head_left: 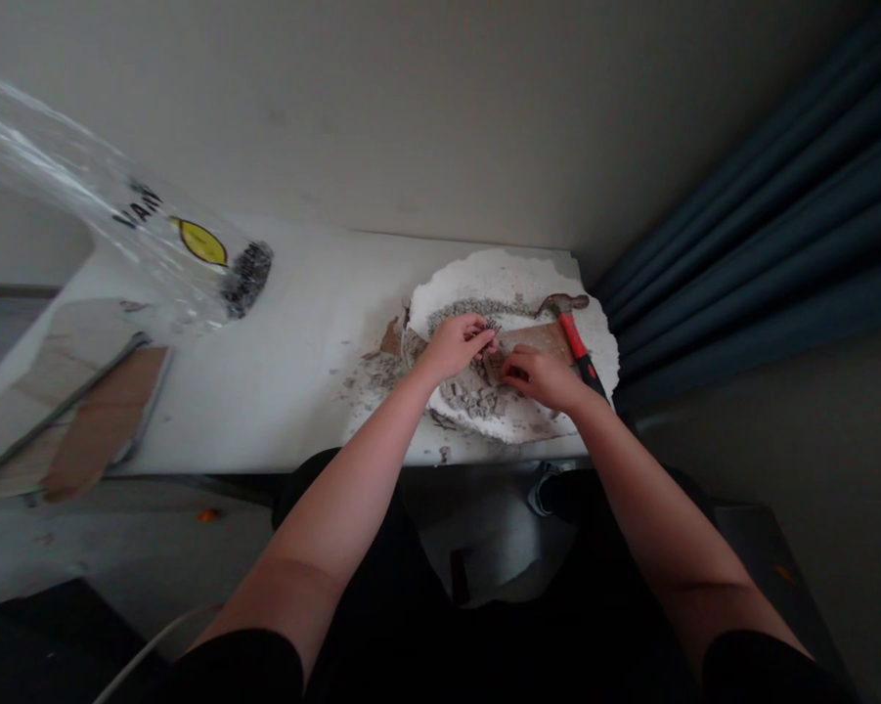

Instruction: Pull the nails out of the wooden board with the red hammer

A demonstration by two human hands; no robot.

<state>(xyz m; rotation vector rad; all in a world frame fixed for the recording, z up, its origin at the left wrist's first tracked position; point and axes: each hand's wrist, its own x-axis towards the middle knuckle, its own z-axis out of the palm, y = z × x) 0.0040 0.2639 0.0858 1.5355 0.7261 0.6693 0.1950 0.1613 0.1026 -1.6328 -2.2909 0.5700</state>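
My left hand [461, 346] is closed around a bunch of thin, dark, nail-like pieces [492, 327] whose tips poke out past the fingers. Just right of it, my right hand [537, 377] is held low with its fingers curled together; whatever they pinch is hidden. Both hands are over a rough-edged white slab [476, 271] strewn with grey crumbs and chips [476, 399]. A brown flat board [547, 338] lies on the slab behind my right hand. Beside it rests a claw hammer [573, 335] with a red and black handle.
A clear plastic bag [103, 191] with dark contents stands on the white table [264, 391] at left. Nearby lie a metal bar [59, 411] and a brown flat piece [107, 425]. Dark blue curtains [777, 215] hang on the right; the table's near edge is close to my legs.
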